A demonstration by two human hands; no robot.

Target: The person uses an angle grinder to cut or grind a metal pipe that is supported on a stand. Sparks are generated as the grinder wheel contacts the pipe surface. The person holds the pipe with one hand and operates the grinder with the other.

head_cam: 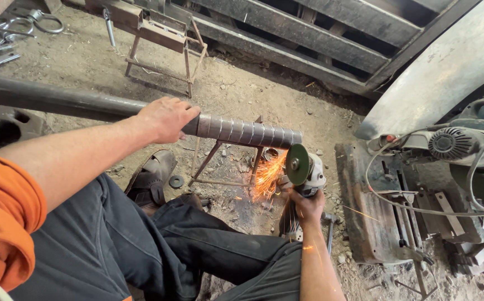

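A long dark steel pipe (58,100) runs from the left edge to the middle, its ground end (253,132) bright with ring marks. My left hand (167,118) grips the pipe from above, just behind the bright section. My right hand (308,207) holds an angle grinder (304,170) by its body, with the green disc at the pipe's end. Orange sparks (267,178) spray down and to the left from the disc. The pipe rests on a small metal stand (219,161).
My legs in dark trousers (197,245) and a sandalled foot (153,175) are under the pipe. A second metal stand (164,47) stands behind on the dirt floor. A chop saw with cables (454,145) and rusty scrap (381,212) lie to the right. Clamps (2,39) lie top left.
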